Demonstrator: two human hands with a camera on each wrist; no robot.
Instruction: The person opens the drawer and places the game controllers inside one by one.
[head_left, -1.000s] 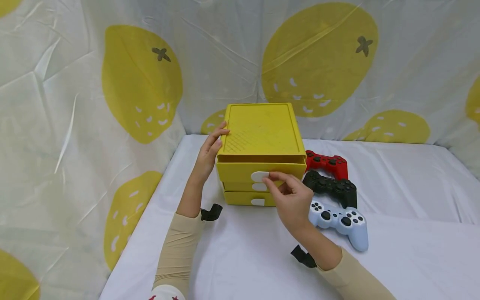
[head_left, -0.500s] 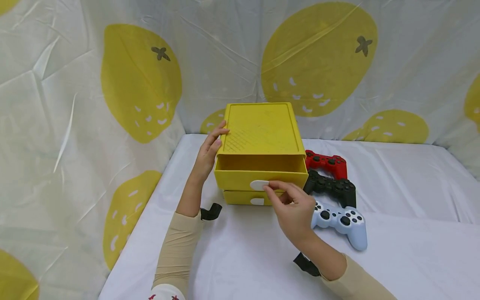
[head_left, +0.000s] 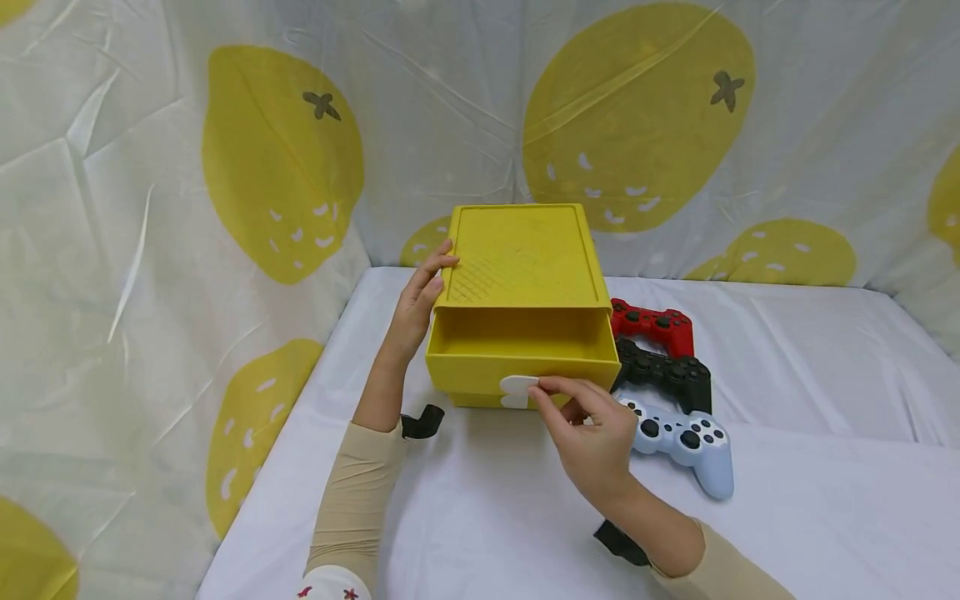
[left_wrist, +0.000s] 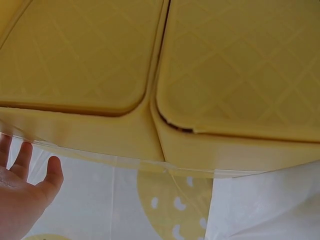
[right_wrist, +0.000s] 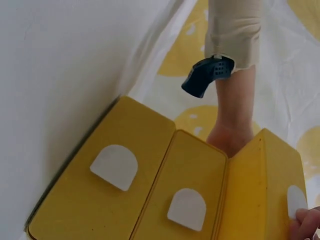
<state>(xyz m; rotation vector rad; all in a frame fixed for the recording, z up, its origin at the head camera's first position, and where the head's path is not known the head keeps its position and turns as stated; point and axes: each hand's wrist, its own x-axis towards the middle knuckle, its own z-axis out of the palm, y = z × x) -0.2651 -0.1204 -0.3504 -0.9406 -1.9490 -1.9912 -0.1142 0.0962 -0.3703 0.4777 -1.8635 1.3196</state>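
Observation:
A yellow drawer box (head_left: 525, 250) stands on the white cloth, its top drawer (head_left: 465, 375) pulled well out so that the yellow inside shows. My right hand (head_left: 596, 433) pinches the white handle (head_left: 516, 384) on that drawer's front between thumb and index finger. In the right wrist view, two lower drawers (right_wrist: 200, 165) with white handles sit flush in the box, beside the drawn-out one. My left hand (head_left: 416, 308) rests against the box's left side, fingertips at the top edge. In the left wrist view its fingers (left_wrist: 24, 159) reach along the box side, loosely spread.
Right of the box lie three game controllers in a row: a red one (head_left: 660, 332), a black one (head_left: 675, 379) and a light blue one (head_left: 693, 454). A lemon-print curtain (head_left: 442, 125) hangs behind and to the left. A black wrist camera (head_left: 422, 422) sits at my left wrist.
The top drawer has slid from slightly ajar to far out, its front coming toward me with my right hand on the handle. My left hand and the box stay in place.

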